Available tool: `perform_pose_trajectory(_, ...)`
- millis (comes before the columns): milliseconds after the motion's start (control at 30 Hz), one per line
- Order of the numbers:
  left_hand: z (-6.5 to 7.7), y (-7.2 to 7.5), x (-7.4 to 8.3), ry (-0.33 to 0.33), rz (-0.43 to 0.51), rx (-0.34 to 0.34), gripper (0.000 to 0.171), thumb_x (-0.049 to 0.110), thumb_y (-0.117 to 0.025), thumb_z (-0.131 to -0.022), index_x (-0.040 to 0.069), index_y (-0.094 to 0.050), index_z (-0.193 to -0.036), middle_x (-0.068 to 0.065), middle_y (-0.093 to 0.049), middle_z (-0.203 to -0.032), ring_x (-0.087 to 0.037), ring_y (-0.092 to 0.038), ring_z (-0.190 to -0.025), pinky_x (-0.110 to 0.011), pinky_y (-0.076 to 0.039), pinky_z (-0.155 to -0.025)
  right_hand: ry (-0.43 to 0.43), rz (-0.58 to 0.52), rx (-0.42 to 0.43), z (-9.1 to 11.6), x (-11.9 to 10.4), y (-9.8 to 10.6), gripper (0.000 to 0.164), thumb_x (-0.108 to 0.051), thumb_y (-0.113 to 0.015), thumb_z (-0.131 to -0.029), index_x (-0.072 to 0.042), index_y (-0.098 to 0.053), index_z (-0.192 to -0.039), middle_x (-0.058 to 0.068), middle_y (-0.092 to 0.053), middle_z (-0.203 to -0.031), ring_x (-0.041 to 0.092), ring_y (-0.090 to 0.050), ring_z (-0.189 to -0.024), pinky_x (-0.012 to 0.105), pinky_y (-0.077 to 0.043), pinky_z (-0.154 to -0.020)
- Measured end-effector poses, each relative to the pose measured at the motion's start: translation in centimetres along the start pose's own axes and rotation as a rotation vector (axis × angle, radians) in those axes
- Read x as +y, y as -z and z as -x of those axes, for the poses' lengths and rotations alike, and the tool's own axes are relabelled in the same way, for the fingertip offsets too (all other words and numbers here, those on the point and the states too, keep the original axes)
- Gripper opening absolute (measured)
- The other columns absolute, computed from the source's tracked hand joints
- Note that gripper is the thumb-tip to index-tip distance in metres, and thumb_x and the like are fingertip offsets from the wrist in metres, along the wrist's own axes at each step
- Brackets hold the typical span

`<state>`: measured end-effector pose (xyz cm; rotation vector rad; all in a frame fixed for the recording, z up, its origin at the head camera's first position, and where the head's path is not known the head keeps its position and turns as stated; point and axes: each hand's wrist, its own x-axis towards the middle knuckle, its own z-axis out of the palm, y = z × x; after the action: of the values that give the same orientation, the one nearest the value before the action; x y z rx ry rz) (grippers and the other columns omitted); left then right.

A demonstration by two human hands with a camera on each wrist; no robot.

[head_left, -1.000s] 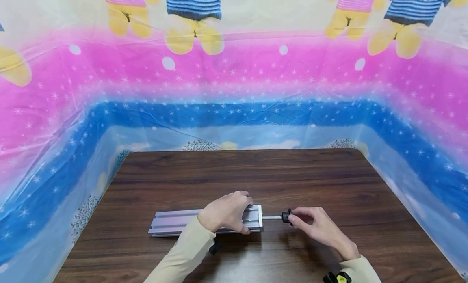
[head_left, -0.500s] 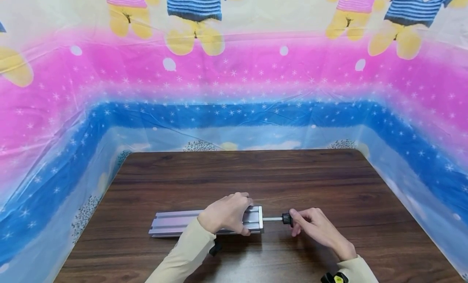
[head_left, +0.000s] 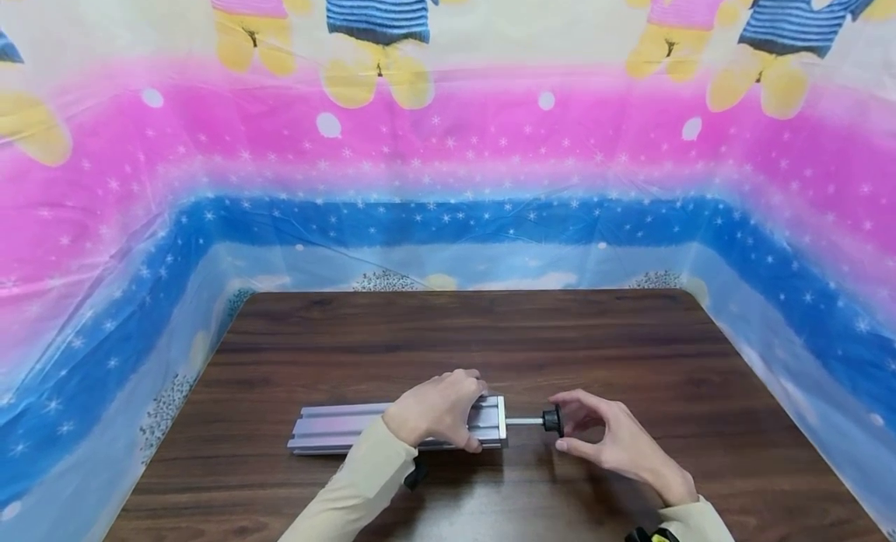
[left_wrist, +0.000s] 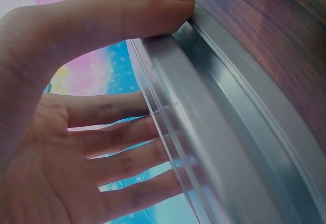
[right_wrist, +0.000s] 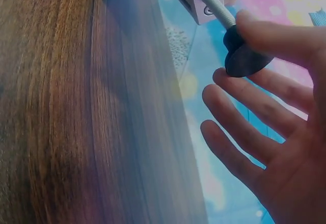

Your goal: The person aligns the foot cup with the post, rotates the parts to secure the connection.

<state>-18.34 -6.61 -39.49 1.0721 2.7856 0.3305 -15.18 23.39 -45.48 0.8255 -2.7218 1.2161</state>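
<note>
A silver aluminium profile [head_left: 336, 427] with lengthwise slots lies on the table. My left hand [head_left: 437, 410] grips it near its right end, thumb along the near side and fingers across the far side in the left wrist view [left_wrist: 97, 147]. An end plate [right_wrist: 209, 0] with hex screws caps that end. Out of the plate sticks the threaded rod [head_left: 525, 421] of a levelling foot, with a black round base [head_left: 551, 421]. Thumb and fingers of my right hand [head_left: 609, 437] curve loosely round this base; in the right wrist view the lower fingers stand apart from it.
The brown wood-grain table [head_left: 462, 332] reaches back to a patterned cloth [head_left: 448, 215] hanging on the back and sides. A dark wrist strap [head_left: 651, 535] shows at the right sleeve.
My right thumb has gone from the top of the black base to below it, and the fingers have spread wider around it. My left hand keeps its hold on the profile.
</note>
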Motion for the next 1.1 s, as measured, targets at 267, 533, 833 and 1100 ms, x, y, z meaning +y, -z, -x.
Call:
perform_pose_trajectory(267,-0.08,-0.10,0.24,0.010,-0.028,-0.009,0.056,0.036,-0.093,-0.067,0.009,-0.071,-0.111,0.003,-0.062,-0.101,-0.010,-0.050,-0.077,-0.025,-0.046,-0.069,-0.054,0.015,-0.035,0.03,-0.02,0.13,0.035,-0.030,-0.073,-0.094,-0.013,-0.068,-0.124,-0.008,-0.074,-0.099,0.002,-0.067,-0.087,0.035,-0.058,-0.078)
perform_pose_trajectory(533,-0.01,-0.10,0.28,0.011,-0.032,-0.003,0.055,0.036,-0.093,-0.066,0.010,-0.071,-0.110,0.005,-0.061,-0.098,-0.008,-0.049,-0.076,-0.025,-0.046,-0.068,-0.119,-0.005,-0.075,-0.21,-0.24,0.21,0.030,-0.031,-0.065,-0.099,-0.008,-0.071,-0.118,-0.005,-0.075,-0.098,0.001,-0.067,-0.087,0.027,-0.055,-0.078)
perform_pose_trajectory(833,-0.14,-0.05,0.44,0.015,-0.033,-0.003,0.053,0.035,-0.093,-0.066,0.010,-0.071,-0.107,0.005,-0.060,-0.097,-0.009,-0.049,-0.075,-0.024,-0.045,-0.066,-0.136,-0.030,-0.084,-0.57,0.01,-0.16,0.028,-0.031,-0.054,-0.105,-0.013,-0.074,-0.098,-0.004,-0.075,-0.079,0.009,-0.071,-0.077,0.023,-0.053,-0.077)
perform_pose_trajectory(1100,-0.17,-0.16,0.40,0.018,-0.032,-0.004,0.053,0.036,-0.093,-0.066,0.010,-0.071,-0.108,0.004,-0.061,-0.099,-0.009,-0.049,-0.076,-0.024,-0.045,-0.066,-0.134,-0.007,-0.074,-0.72,0.15,-0.56,0.042,-0.030,-0.046,-0.108,-0.015,-0.075,-0.082,-0.012,-0.073,-0.069,0.006,-0.068,-0.067,0.023,-0.051,-0.074)
